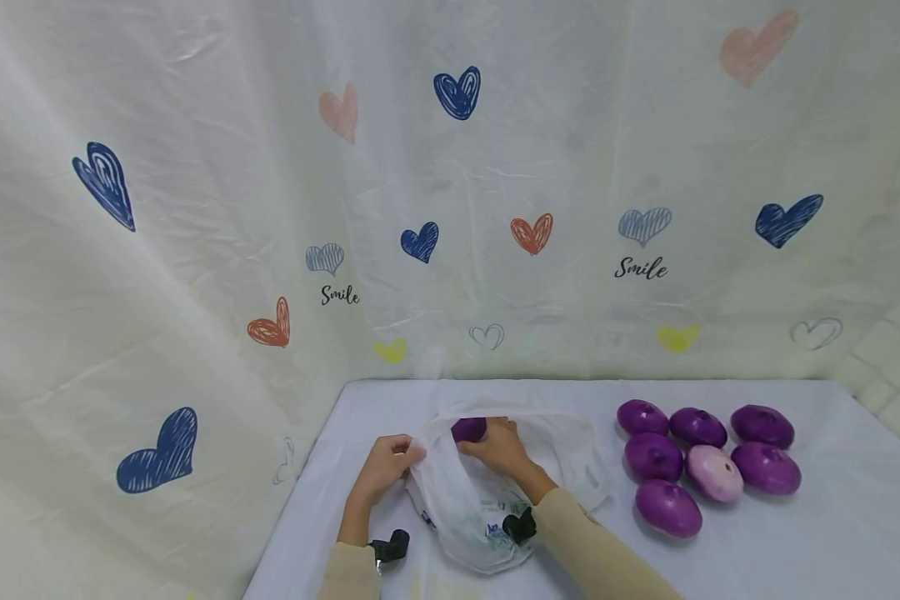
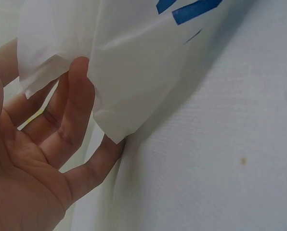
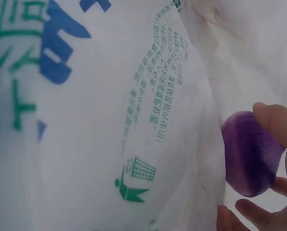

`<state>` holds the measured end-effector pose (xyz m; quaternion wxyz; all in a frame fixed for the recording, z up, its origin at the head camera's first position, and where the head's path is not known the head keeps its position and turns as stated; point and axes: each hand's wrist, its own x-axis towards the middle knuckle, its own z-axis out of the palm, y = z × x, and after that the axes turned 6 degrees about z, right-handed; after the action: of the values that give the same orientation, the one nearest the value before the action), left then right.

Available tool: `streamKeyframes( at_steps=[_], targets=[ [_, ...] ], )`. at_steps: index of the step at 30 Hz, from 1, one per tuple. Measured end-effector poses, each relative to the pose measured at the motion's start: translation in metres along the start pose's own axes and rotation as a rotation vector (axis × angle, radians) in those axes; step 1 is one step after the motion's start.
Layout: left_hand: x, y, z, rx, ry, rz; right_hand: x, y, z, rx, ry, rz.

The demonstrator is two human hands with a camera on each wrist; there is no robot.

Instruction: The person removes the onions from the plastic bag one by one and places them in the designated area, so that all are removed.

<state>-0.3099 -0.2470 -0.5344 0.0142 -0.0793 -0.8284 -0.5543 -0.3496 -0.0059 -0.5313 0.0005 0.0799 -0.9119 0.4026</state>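
Observation:
A white plastic bag (image 1: 461, 521) with green and blue print lies on the table, its mouth spread wide. My left hand (image 1: 382, 468) pinches the left side of the bag's rim between thumb and fingers; the left wrist view shows the thin white film hanging over those fingers. Inside the mouth, my right hand (image 1: 504, 450) grips a purple onion (image 1: 468, 429). In the right wrist view the thumb lies over the top of this onion (image 3: 252, 154) and fingertips show below it. Part of the onion is hidden behind the bag's wall.
Several purple onions (image 1: 667, 508) lie grouped on the white-covered table (image 1: 832, 542) right of the bag, with one pale pinkish onion (image 1: 714, 473) among them. Black camera mounts (image 1: 392, 547) sit at the wrists. A white curtain (image 1: 570, 150) printed with hearts hangs behind the table.

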Motion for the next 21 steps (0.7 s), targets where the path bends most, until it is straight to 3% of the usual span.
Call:
streamKeyframes(
  at_steps=[7,14,21],
  targets=[
    [0.000,0.000,0.000,0.019,-0.001,0.003,0.006,-0.005,0.008,-0.067,0.074,0.106],
    [0.001,-0.001,0.001,0.019,0.000,0.003,0.005,-0.005,0.011,-0.002,0.102,0.203],
    [0.001,0.000,0.000,0.021,0.006,0.002,-0.002,-0.007,0.000,0.025,0.099,0.155]
  ],
)
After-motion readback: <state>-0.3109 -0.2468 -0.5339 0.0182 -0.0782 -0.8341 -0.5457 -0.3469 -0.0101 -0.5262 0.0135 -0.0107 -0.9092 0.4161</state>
